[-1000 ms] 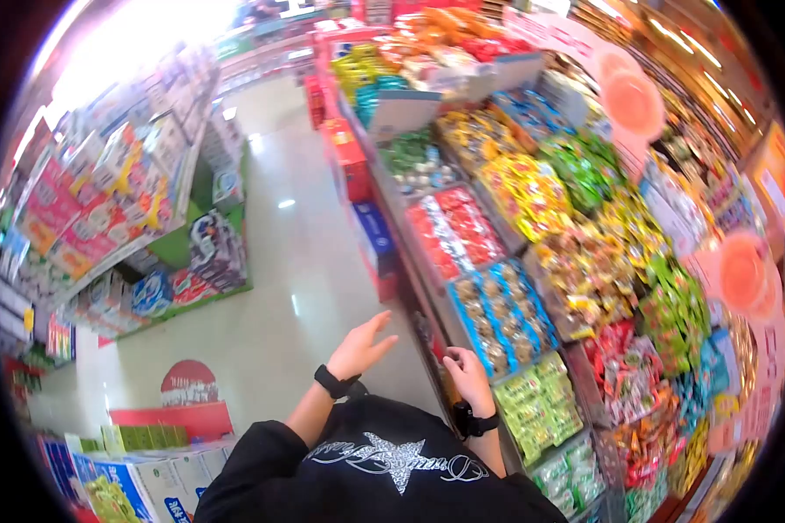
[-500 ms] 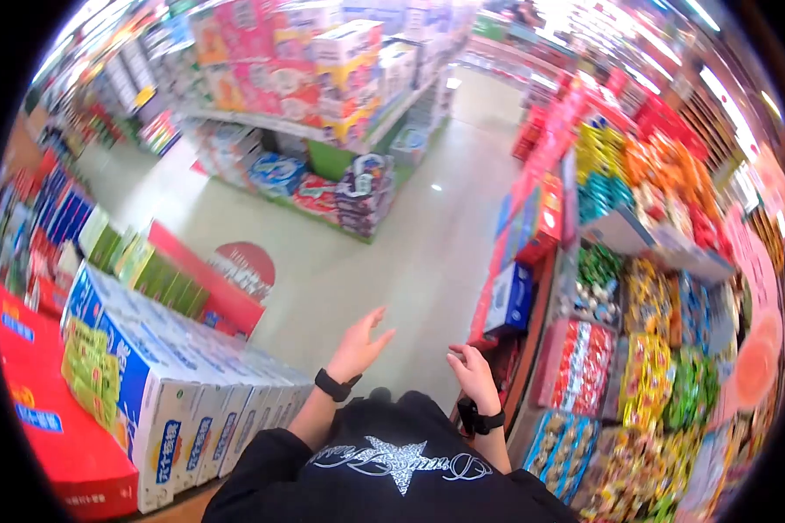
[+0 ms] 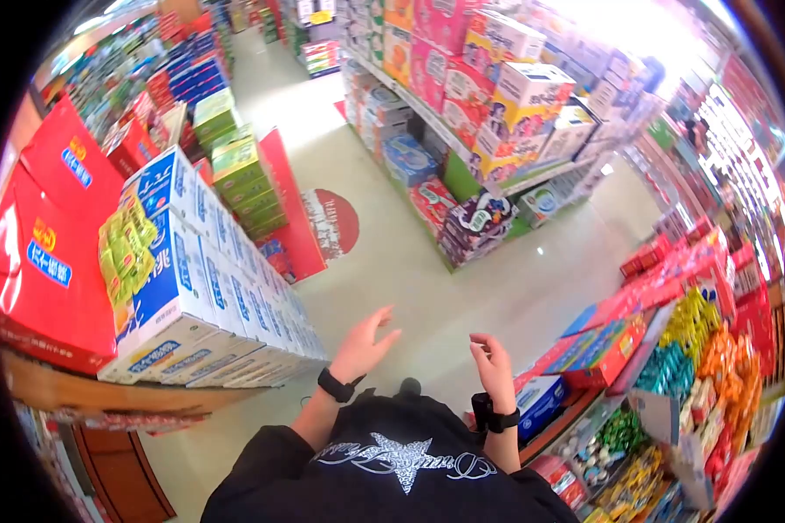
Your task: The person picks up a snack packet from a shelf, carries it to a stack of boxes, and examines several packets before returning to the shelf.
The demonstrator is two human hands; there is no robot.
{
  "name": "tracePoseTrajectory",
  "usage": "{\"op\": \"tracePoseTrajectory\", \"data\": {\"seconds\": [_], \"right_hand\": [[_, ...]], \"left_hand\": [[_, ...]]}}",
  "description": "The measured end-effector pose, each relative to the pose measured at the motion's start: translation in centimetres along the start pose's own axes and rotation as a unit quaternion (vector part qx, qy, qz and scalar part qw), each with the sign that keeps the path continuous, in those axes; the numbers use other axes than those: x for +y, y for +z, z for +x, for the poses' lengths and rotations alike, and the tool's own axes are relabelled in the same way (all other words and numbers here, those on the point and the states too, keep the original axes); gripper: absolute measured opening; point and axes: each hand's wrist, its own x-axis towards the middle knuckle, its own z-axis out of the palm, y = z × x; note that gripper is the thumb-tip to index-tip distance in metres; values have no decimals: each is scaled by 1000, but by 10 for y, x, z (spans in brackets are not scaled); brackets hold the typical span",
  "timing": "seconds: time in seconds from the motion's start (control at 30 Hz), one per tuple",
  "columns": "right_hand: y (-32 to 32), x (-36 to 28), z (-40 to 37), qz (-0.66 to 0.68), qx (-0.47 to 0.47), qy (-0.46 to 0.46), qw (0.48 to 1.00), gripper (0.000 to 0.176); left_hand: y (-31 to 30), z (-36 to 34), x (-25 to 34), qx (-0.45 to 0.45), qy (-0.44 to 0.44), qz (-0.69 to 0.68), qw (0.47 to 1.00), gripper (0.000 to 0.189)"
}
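Note:
My left hand [image 3: 364,347] is held out over the floor, thumb and fingers apart, with nothing in it. Nearest to it is a row of white and blue cartons [image 3: 227,292] stacked at the left. Green snack packets [image 3: 129,248] lie on the near end of those cartons. My right hand [image 3: 494,370], also empty, has its fingers loosely curved and slightly apart. A blue and white box [image 3: 539,405] sits on a shelf just right of that wrist. Each wrist wears a black band, and neither hand touches any goods.
Ahead stands a shelf unit with boxed goods [image 3: 506,113]. Red packages [image 3: 48,244] and green boxes [image 3: 244,174] flank the cartons. Bins of wrapped sweets [image 3: 628,479] line the right side. A pale tiled floor [image 3: 410,296] with a round red sticker [image 3: 330,225] runs between the displays.
My view has turned left, so the shelf unit and sweets have shifted right, and more of the left display shows. Both hands stay raised and empty; the right one has risen slightly.

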Motion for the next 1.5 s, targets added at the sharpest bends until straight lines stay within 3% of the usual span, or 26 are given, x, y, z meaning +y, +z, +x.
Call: {"op": "tracePoseTrajectory", "data": {"seconds": [0.23, 0.5, 0.93, 1.17, 1.37, 1.5], "right_hand": [[4, 4, 51, 116, -55, -51, 990, 19], [22, -3, 83, 133, -166, -26, 977, 18], [106, -90, 166, 126, -256, -122, 951, 18], [170, -136, 196, 135, -293, -157, 934, 20], [230, -161, 200, 102, -407, -168, 892, 19], [268, -195, 206, 79, -469, -232, 849, 18]], "left_hand": [[1, -10, 12, 99, -30, 3, 995, 52], [-12, -16, 10, 182, -85, -32, 979, 55], [-112, 41, 6, 342, 11, -93, 935, 63], [-175, 30, 20, 406, 53, -91, 908, 65], [-196, 2, 34, 457, 122, -59, 879, 68], [-196, -3, 27, 512, 133, -87, 844, 75]]}}
